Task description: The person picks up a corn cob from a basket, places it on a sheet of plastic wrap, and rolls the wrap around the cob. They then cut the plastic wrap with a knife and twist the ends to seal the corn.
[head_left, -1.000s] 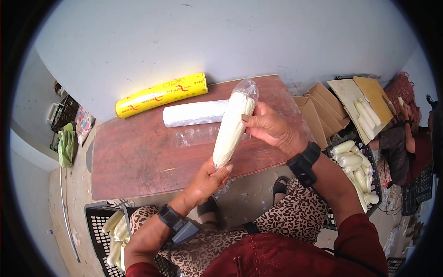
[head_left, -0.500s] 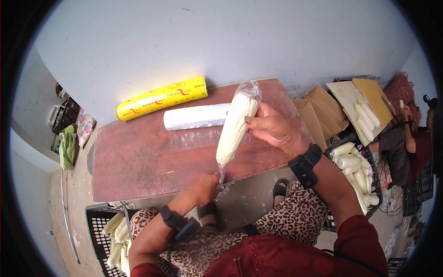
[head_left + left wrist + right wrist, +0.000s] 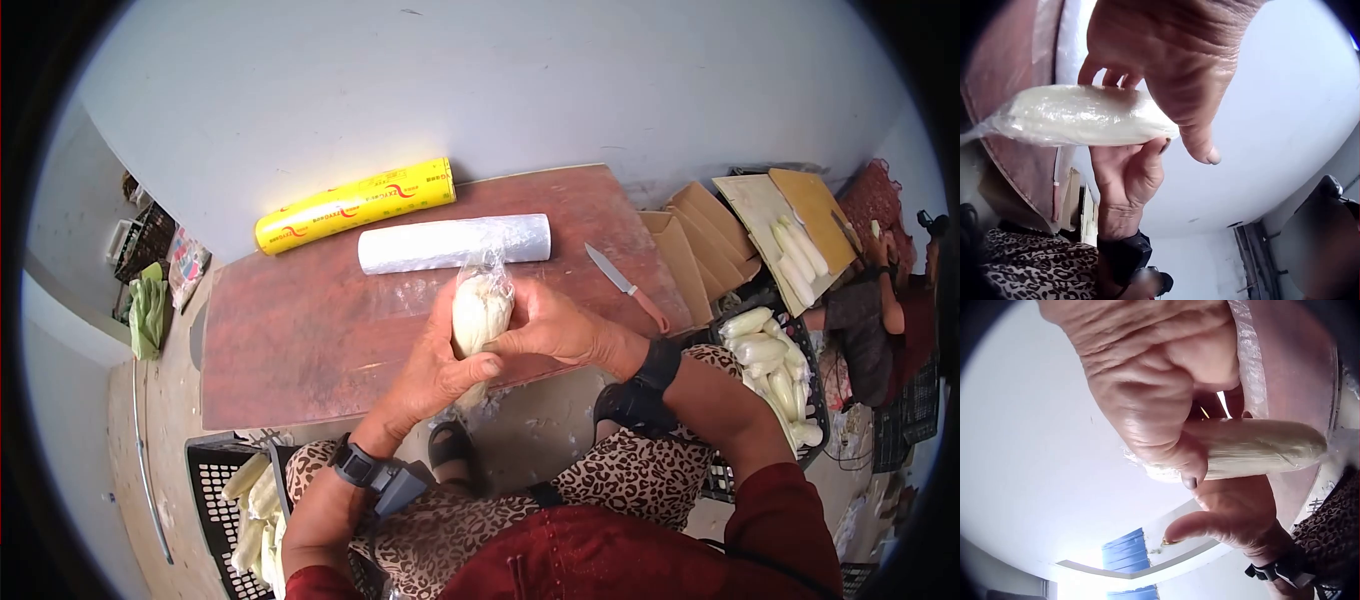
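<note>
Between both hands is an ear of corn (image 3: 481,318) in its pale husk, wrapped in clear film; loose film stands out at its top end. The right hand (image 3: 560,325) grips it from the right, thumb (image 3: 1192,469) pressed on the near side and fingers mostly hidden behind. The left hand (image 3: 425,370) holds it from the left; its fingers (image 3: 1110,76) reach round the far side, while the thumb (image 3: 1200,147) stands away from the corn. A twisted film tail (image 3: 982,130) trails from the other end in the left wrist view.
On the brown table (image 3: 290,350) lie a white film roll (image 3: 440,246), a yellow wrapped roll (image 3: 355,205) and a knife (image 3: 615,272). Crates of pale ears stand at left (image 3: 215,490) and right (image 3: 815,380). Cardboard boxes (image 3: 705,240) stand beside the table; another person (image 3: 885,320) sits at right.
The corn has come down and left, now end-on toward the head camera. From the film tail the left hand has moved up to the corn's side. The knife has come into sight.
</note>
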A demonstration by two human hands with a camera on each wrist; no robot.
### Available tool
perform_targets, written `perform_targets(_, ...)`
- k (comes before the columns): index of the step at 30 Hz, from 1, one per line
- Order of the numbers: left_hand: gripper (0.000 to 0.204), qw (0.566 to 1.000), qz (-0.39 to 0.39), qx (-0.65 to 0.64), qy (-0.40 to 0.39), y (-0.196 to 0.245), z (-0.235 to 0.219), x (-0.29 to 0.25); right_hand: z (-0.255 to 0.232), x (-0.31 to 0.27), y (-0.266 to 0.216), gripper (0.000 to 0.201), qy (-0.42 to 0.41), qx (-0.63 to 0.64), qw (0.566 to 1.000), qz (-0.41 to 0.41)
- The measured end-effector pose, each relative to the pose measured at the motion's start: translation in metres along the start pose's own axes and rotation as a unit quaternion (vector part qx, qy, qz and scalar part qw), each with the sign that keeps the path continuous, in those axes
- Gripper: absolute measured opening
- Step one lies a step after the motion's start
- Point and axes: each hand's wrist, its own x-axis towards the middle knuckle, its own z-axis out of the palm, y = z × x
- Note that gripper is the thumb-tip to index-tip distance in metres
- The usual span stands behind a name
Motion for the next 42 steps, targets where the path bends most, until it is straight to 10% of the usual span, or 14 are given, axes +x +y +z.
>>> perform_targets(8,0.109,0.999,0.026,0.030,0.002,-0.033,-0.003,0.000,0.002,-0.002,-0.006,0.059,-0.008,-0.123,0.992,0.019)
perform_targets(23,0.097,0.975,0.021,0.219,0.043,-0.022,-0.001,-0.006,-0.015,-0.002,-0.010,0.024,0.056,0.035,0.998,0.006)
perform_targets(42,0.086,0.964,0.021,0.264,0.025,-0.017,0.002,-0.009,-0.021,-0.002,-0.026,0.007,0.194,-0.179,0.964,-0.028)
